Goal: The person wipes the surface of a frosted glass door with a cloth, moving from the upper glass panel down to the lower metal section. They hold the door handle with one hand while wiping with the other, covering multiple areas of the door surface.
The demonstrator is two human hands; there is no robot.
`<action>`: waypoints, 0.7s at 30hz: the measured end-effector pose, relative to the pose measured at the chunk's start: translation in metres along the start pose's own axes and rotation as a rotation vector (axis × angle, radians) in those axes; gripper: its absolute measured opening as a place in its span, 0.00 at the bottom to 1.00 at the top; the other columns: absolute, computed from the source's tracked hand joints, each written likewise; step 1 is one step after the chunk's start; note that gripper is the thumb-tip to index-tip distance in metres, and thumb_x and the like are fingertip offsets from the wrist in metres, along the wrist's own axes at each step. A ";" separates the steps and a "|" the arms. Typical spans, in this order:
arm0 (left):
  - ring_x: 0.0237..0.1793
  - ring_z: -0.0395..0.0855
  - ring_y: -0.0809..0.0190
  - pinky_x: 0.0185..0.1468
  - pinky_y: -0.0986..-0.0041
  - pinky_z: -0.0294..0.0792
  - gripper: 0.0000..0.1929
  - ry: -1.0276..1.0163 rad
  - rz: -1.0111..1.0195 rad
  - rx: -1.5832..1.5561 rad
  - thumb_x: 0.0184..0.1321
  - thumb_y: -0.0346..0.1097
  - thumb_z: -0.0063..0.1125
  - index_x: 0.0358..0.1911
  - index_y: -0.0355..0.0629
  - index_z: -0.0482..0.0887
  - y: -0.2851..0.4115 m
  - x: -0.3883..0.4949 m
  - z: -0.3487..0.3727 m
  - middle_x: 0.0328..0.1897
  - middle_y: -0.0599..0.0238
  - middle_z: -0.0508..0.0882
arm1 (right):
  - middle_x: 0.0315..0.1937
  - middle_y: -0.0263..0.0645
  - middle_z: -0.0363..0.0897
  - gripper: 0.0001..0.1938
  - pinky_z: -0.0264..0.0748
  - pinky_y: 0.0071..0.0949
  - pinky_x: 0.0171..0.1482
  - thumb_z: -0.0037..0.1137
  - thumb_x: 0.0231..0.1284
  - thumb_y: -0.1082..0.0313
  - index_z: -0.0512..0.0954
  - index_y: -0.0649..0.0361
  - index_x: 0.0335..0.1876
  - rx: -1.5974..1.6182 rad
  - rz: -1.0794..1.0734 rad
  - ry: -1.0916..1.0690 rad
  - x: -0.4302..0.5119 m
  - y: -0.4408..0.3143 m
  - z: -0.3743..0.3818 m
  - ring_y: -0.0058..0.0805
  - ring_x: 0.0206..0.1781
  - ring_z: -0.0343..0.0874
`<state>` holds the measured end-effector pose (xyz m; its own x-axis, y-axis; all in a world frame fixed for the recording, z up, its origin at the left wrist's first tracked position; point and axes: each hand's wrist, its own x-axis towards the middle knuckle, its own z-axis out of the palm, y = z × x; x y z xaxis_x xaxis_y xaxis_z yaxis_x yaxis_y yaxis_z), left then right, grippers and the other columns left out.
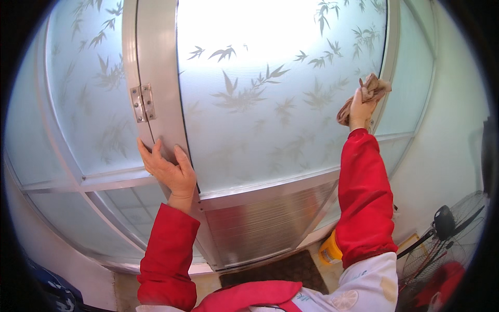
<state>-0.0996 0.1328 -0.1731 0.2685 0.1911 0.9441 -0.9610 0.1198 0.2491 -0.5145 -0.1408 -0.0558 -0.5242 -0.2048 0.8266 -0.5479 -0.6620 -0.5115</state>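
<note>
A door with a frosted glass pane (249,132), patterned with bamboo leaves, stands before me in a pale metal frame (160,58). My right hand (360,111) grips a crumpled brown cloth (374,89) at the pane's right edge, by the door frame. On the left, my left hand (169,165) rests with spread fingers against the frame's hinge side, holding nothing. Just above it is a metal hinge (142,102). Red sleeve covers reach over both forearms. Below the pane sits a ribbed metal panel (269,222).
Frosted side panels (87,97) flank the door. A dark mat (276,271) lies at its foot, with a yellow bucket (330,249) to the right. An electric fan (444,220) with a wire guard stands at the lower right, beside the pale wall (448,128). Dark blue fabric (54,282) shows lower left.
</note>
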 end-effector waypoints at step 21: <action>0.65 0.55 0.36 0.66 0.48 0.49 0.44 -0.215 -0.008 0.243 0.46 0.52 0.70 0.63 0.36 0.62 -0.003 0.011 -0.004 0.67 0.35 0.55 | 0.66 0.43 0.60 0.32 0.52 0.42 0.69 0.63 0.47 0.59 0.67 0.52 0.62 -0.129 -0.657 -0.023 -0.001 -0.169 0.034 0.45 0.69 0.55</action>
<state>-0.0931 0.1384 -0.1640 0.2813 -0.0221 0.9594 -0.9533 -0.1208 0.2767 -0.3994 -0.0529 0.0383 -0.0412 0.1953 0.9799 -0.8229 -0.5629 0.0776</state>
